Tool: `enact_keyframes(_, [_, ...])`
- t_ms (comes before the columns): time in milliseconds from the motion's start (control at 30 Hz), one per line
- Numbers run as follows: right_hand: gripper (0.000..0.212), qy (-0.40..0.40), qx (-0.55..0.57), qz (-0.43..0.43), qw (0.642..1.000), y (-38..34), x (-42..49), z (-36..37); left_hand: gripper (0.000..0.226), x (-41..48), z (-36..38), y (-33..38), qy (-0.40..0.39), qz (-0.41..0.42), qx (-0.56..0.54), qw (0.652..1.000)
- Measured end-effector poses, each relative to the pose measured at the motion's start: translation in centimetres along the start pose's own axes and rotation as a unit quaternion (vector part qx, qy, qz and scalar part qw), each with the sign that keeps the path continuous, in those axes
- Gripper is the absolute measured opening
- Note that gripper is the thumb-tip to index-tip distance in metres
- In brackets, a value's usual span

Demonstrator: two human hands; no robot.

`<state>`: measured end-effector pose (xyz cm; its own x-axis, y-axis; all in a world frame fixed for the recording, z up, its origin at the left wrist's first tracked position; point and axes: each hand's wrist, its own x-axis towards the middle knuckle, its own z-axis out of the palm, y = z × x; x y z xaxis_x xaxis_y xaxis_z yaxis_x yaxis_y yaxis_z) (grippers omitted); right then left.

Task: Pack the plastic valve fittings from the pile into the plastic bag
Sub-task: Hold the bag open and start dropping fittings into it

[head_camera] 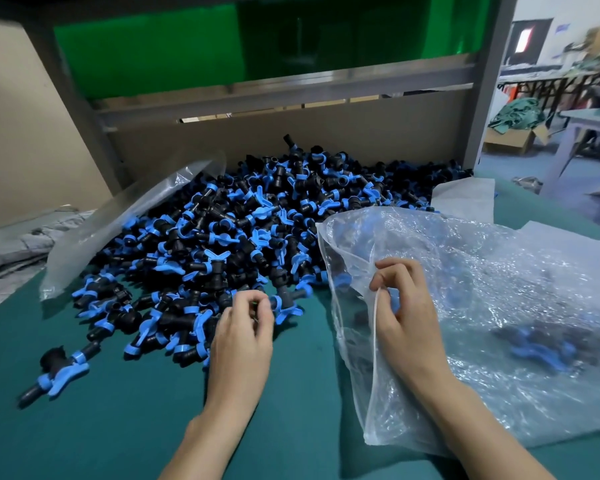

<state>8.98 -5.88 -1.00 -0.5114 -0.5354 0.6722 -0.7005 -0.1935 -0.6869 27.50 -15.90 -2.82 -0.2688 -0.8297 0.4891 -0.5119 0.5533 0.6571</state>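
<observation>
Right hand: closed on the bag, thumb and curled fingers pinching the rim of its mouth. I note that edge is held up off the mat, and the mouth faces left toward the pile.

Right of this grip, the bag lies crumpled on the mat. A few fittings lie inside it, seen dimly through the film.

Left hand: just left of the bag's mouth, at the near edge of the pile, fingers curled. Something dark shows between thumb and fingertips. I cannot tell whether a fitting is gripped.

Beyond both hands, the pile of black and blue fittings spreads across the mat to a brown board at the back. A clear sheet rests on the pile's far left side. One stray fitting lies apart on the mat, well left of the left hand.
</observation>
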Motion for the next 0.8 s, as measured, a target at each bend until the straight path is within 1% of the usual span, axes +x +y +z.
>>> enact_keyframes(33, [0.019, -0.001, -0.001, -0.002, 1.000, -0.02, 0.02, 0.01, 0.010, 0.06, 0.00, 0.03, -0.002, -0.052, -0.103, 0.993])
enact_keyframes(67, [0.018, -0.002, -0.002, -0.004, 1.000, -0.03, 0.02, 0.02, 0.011, 0.17, -0.01, 0.05, -0.002, -0.091, -0.175, 0.980])
enact_keyframes(100, [0.018, -0.003, -0.004, -0.007, 1.000, -0.03, 0.01, 0.02, 0.012, 0.31, -0.06, 0.03, 0.002, -0.118, -0.220, 0.968])
enact_keyframes(167, [0.018, -0.004, -0.006, -0.008, 1.000, 0.00, -0.02, 0.02, 0.016, 0.58, -0.15, 0.00, 0.000, -0.146, -0.270, 0.952])
enact_keyframes(300, [0.019, -0.001, -0.006, -0.009, 1.000, 0.01, -0.02, 0.02, 0.022, 0.84, -0.25, -0.33, -0.001, -0.151, -0.298, 0.943])
enact_keyframes(467, [0.018, -0.001, -0.002, -0.014, 1.000, 0.03, -0.02, 0.07, 0.015, 0.85, -0.05, -0.16, -0.006, -0.146, -0.320, 0.936])
enact_keyframes(567, [0.020, 0.000, 0.006, -0.015, 1.000, 0.00, -0.03, 0.01, 0.016, 0.66, 0.09, -0.29, -0.024, -0.141, -0.312, 0.939])
enact_keyframes(667, [0.021, -0.002, 0.006, -0.013, 1.000, 0.01, -0.02, -0.01, 0.022, 0.70, 0.20, -0.43, -0.042, -0.165, -0.324, 0.930])
enact_keyframes(800, [0.020, 0.005, 0.004, -0.013, 1.000, -0.12, -0.03, -0.03, 0.027, 0.91, 0.00, -0.26, -0.061, -0.201, -0.365, 0.907])
